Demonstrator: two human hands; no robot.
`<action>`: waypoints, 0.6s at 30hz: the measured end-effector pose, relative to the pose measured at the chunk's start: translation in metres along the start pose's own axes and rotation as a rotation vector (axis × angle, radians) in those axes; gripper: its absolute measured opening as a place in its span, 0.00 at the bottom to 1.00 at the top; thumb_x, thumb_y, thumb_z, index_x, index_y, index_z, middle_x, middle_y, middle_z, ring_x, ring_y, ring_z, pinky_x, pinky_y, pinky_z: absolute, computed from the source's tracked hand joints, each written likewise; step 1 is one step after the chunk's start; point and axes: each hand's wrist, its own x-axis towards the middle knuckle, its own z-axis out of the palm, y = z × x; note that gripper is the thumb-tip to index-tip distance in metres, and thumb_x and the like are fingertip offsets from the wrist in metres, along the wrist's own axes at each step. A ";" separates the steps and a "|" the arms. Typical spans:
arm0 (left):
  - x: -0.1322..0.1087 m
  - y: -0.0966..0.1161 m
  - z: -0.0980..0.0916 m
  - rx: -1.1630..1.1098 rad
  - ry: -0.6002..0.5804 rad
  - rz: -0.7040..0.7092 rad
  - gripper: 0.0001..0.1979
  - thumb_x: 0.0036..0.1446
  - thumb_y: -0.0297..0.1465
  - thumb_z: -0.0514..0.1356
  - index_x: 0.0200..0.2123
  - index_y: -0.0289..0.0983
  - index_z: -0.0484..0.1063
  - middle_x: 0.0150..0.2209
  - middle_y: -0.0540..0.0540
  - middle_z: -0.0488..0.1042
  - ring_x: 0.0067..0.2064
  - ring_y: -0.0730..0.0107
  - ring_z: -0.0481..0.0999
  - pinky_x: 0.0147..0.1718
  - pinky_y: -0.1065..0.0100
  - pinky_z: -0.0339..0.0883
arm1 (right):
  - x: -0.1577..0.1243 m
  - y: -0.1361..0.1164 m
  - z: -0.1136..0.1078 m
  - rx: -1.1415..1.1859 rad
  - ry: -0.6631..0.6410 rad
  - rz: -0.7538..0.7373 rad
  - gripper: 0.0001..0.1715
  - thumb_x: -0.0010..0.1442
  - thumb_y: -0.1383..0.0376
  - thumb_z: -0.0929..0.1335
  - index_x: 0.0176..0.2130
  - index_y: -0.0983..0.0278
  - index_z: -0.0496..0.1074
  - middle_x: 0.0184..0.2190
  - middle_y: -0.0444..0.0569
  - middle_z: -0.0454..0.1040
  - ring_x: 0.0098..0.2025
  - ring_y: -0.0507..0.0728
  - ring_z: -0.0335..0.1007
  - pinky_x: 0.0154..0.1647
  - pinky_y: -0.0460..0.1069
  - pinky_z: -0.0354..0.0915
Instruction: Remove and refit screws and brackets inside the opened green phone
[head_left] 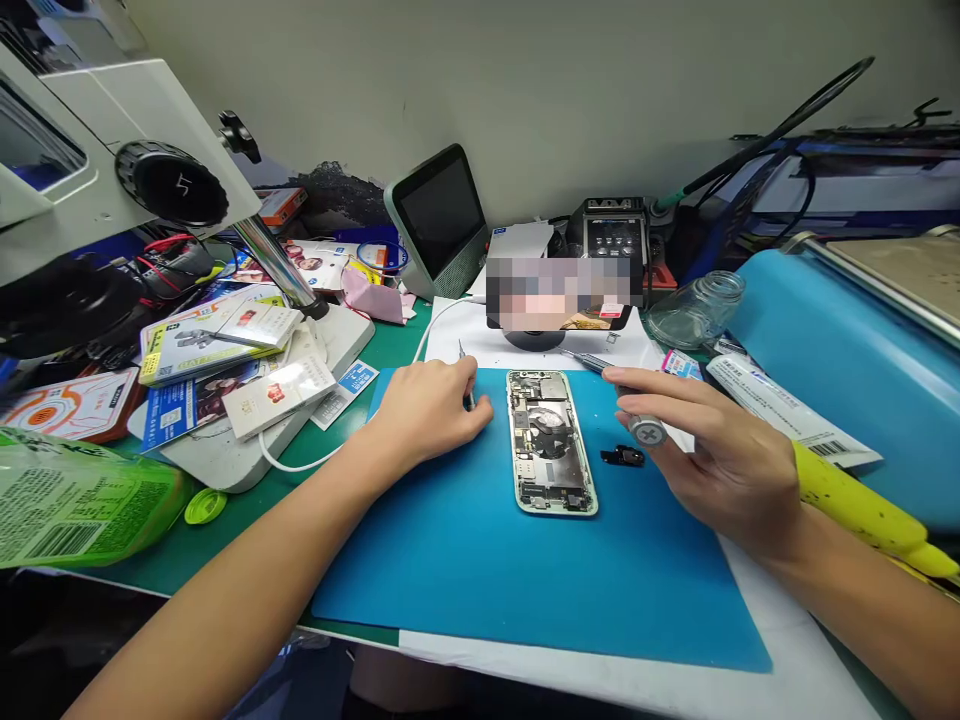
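Note:
An opened smartphone (553, 445) lies on the blue mat (450, 560), its battery and inner boards exposed. To its left, my left hand (435, 405) rests on the mat, closed around a thin pointed metal tool (462, 352); only its tip and a bit near the thumb show. On the phone's other side, my right hand (720, 450) is raised above the mat, fingers closed on a screwdriver (646, 431). Its capped end, marked with a cross, faces me and its thin tip points away to the left. A small black phone part (622, 456) sits between the phone and my right hand.
Behind the mat stand a propped phone (562, 295) with a blurred screen, a smart display (442, 220) and a glass jar (697, 308). A microscope (169, 185) and cluttered boxes (217, 335) fill the left. A green bottle (82, 500) lies front left; a yellow tool (862, 500) is right.

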 end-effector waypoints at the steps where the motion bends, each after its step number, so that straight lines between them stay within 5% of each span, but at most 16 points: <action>1: 0.000 0.000 -0.001 0.005 -0.007 -0.009 0.07 0.56 0.35 0.60 0.28 0.41 0.66 0.22 0.48 0.71 0.24 0.61 0.72 0.23 0.67 0.46 | 0.001 0.000 0.000 -0.005 -0.013 -0.006 0.28 0.58 0.80 0.72 0.56 0.62 0.73 0.57 0.53 0.77 0.56 0.59 0.78 0.56 0.52 0.78; 9: -0.001 -0.005 -0.013 0.021 -0.055 -0.099 0.08 0.56 0.33 0.58 0.26 0.39 0.72 0.26 0.41 0.77 0.30 0.52 0.79 0.26 0.64 0.59 | 0.020 -0.004 0.002 -0.025 -0.217 -0.190 0.21 0.63 0.78 0.67 0.54 0.66 0.73 0.54 0.57 0.78 0.56 0.59 0.78 0.56 0.52 0.79; 14: -0.002 -0.014 -0.015 0.003 -0.056 -0.168 0.11 0.64 0.34 0.56 0.39 0.35 0.76 0.35 0.35 0.81 0.39 0.47 0.82 0.32 0.60 0.68 | 0.058 -0.012 0.013 -0.046 -0.386 -0.393 0.22 0.63 0.79 0.67 0.55 0.69 0.73 0.56 0.57 0.77 0.61 0.59 0.75 0.67 0.53 0.71; 18: -0.001 -0.019 -0.014 -0.023 -0.118 -0.194 0.14 0.69 0.37 0.59 0.50 0.33 0.74 0.43 0.39 0.80 0.44 0.57 0.81 0.42 0.58 0.76 | 0.090 -0.010 0.042 -0.078 -0.507 -0.561 0.14 0.69 0.72 0.65 0.52 0.64 0.74 0.55 0.53 0.78 0.59 0.59 0.76 0.60 0.55 0.77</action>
